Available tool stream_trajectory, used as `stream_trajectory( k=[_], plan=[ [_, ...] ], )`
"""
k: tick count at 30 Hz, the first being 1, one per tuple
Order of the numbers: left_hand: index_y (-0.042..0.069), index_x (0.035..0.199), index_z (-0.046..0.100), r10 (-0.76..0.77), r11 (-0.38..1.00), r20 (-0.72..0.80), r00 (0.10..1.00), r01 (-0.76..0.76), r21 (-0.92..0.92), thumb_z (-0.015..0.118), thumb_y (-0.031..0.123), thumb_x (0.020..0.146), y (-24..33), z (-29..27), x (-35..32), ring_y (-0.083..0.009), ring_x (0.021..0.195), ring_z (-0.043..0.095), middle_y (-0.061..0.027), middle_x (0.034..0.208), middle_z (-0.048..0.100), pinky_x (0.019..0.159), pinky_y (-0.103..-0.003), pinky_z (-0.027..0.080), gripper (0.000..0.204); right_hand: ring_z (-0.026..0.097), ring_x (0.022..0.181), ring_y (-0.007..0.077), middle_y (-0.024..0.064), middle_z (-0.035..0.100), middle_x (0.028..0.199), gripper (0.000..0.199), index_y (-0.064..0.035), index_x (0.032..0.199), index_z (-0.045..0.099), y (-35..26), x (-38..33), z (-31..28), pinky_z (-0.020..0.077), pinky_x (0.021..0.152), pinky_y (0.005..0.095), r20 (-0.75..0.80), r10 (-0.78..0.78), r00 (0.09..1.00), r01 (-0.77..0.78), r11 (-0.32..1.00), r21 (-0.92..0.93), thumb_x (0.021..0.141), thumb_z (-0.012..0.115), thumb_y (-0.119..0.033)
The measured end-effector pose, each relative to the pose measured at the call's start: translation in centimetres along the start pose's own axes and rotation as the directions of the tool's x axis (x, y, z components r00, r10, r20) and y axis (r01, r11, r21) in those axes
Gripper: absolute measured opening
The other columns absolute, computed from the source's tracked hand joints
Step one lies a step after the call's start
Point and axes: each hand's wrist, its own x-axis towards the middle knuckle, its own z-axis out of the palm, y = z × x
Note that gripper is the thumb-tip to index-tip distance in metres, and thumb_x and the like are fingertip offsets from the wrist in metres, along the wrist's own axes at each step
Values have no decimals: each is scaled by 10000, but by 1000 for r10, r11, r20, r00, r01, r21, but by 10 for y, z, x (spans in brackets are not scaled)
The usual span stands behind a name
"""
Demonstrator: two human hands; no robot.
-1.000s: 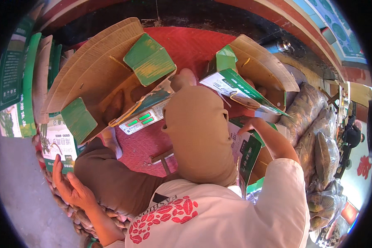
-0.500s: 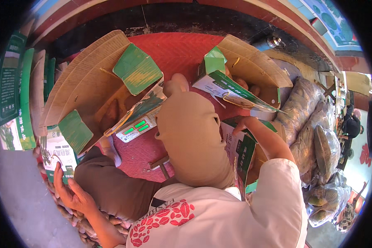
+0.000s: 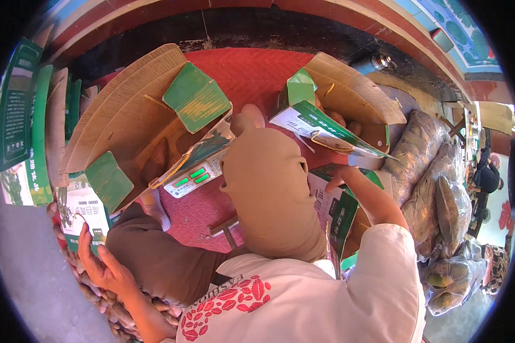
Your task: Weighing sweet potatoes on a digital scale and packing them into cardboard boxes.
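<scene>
Right hand [image 3: 341,174] at the far end of an open carton [image 3: 340,214]

In the head view, we see the green-and-white carton just right of our knee [image 3: 269,188]. Its long printed side runs from far to near, slanting slightly rightward; its opening faces up and right. The carton lies under and nearer than our right hand, whose bent fingers rest at its far edge; we cannot tell whether they pinch it. Our left hand [image 3: 111,274], fingers spread, is near a white-and-green box [image 3: 84,200].
</scene>
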Motion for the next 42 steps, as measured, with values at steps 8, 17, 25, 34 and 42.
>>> stream_trajectory(
  k=[8,17,25,34,42],
  plan=[
    [-49,1165,493,-11,1000,23,1000,12,-17,417,52,905,-2,-1,-1,-253,1124,493,-165,1226,527,959,-356,366,290,232,1345,281,55,269,1458,1039,-298,1423,199,-13,-10,6,103,1000,678,53,53,997,-49,997,-65,563,635,-684],
    [-90,1146,488,27,999,71,997,-25,-33,445,105,914,-4,8,12,-288,1102,503,-198,1190,535,961,-380,367,306,441,1195,334,144,462,1310,662,-113,1293,458,14,-33,13,354,1003,380,-343,-201,918,282,937,207,796,536,-542],
    [-60,1155,503,41,998,47,998,-43,44,442,68,906,-4,2,14,-267,1087,520,-163,1192,547,958,-363,369,287,576,909,339,136,608,992,244,-62,1014,592,-4,-155,21,470,768,393,-933,-76,353,605,779,165,813,607,-199],
    [-21,1102,557,85,987,-78,993,-74,140,514,13,833,-6,-19,-9,-261,1023,559,-145,1119,593,912,-346,408,275,564,745,131,61,602,831,94,-5,921,610,-31,-218,-12,453,683,248,-1000,31,2,825,565,19,859,569,-62],
    [-14,1066,569,129,969,-180,975,-85,233,541,15,807,-16,-54,-34,-278,1002,563,-140,1090,601,889,-359,417,262,587,753,176,78,610,813,74,-13,893,617,-118,-320,-46,448,701,244,-928,-140,-345,807,461,-369,827,589,-29]
  ],
)
